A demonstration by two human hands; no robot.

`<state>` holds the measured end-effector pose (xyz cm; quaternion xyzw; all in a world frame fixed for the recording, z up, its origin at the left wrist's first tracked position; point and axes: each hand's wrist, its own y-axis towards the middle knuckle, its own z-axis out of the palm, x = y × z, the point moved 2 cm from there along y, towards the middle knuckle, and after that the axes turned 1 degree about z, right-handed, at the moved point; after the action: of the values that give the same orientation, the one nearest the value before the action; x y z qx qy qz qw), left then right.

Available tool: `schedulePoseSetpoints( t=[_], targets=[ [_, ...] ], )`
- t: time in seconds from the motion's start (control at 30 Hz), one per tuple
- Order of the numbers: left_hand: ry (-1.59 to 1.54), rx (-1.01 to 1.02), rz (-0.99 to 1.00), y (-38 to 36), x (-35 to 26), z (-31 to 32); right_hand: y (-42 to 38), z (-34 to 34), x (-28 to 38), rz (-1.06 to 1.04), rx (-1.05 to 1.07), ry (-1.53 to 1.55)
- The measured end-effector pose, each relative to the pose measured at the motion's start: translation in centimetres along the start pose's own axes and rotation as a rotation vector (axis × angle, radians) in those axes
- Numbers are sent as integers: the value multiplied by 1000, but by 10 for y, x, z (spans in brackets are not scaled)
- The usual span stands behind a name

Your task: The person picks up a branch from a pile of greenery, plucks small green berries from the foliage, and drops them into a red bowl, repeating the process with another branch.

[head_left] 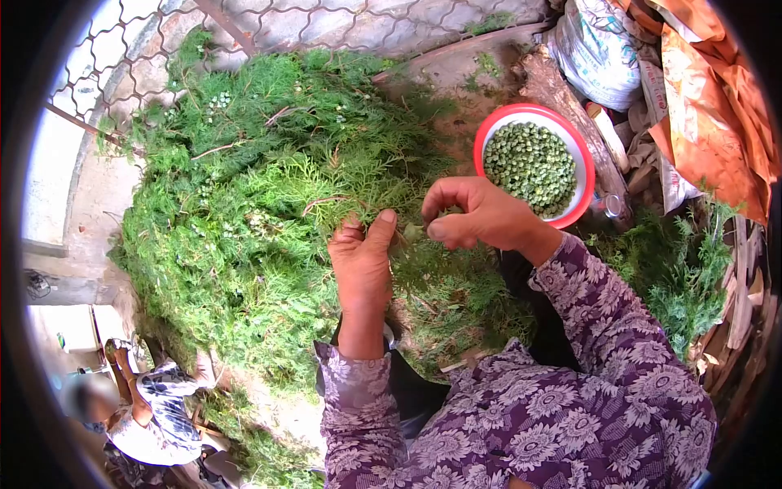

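My left hand (362, 261) grips a green cypress-like sprig (383, 200) at the near edge of a big pile of green branches (244, 196). Just to its right, my right hand (472, 216) pinches a small green cone (413, 232) on that sprig between thumb and fingers. Beyond my right hand stands a red-rimmed bowl (582, 155) filled with small green cones (529, 163). Both arms wear purple flowered sleeves.
More cut greenery (680, 273) lies at the right beside wooden sticks. A white sack (599, 49) and orange cloth (709, 106) sit at the upper right. A metal lattice fence (269, 20) runs along the top. Another person (138, 416) crouches at the lower left.
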<state>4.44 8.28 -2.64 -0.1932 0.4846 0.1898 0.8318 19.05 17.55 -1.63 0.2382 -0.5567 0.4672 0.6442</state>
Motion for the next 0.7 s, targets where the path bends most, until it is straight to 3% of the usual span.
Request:
schedulePoseSetpoints(
  t=[0.07,0.2,0.27,0.4,0.47,0.5,0.57,0.67,0.7],
  targets=[
    [118,-17,57,0,0,-2,7,4,-7,-168,-38,-299],
    [105,5,91,-1,5,2,9,6,-12,-185,-57,-376],
    [111,12,111,-1,6,2,7,8,-10,-58,-51,-281],
    [-45,8,-45,-3,1,-2,7,13,-9,-113,-43,-143],
    [-196,-3,-184,-3,1,0,6,15,-10,-100,-9,136],
    [-198,-2,-184,-2,1,-1,7,14,-11,-100,-10,134],
    [-280,-122,-234,1,-1,-9,11,14,-12,-49,46,568],
    [-268,-69,-172,3,-13,-20,8,-4,-3,-165,-33,464],
    [-226,-170,-94,1,-17,-18,5,-16,3,-216,-97,342]
  ],
)
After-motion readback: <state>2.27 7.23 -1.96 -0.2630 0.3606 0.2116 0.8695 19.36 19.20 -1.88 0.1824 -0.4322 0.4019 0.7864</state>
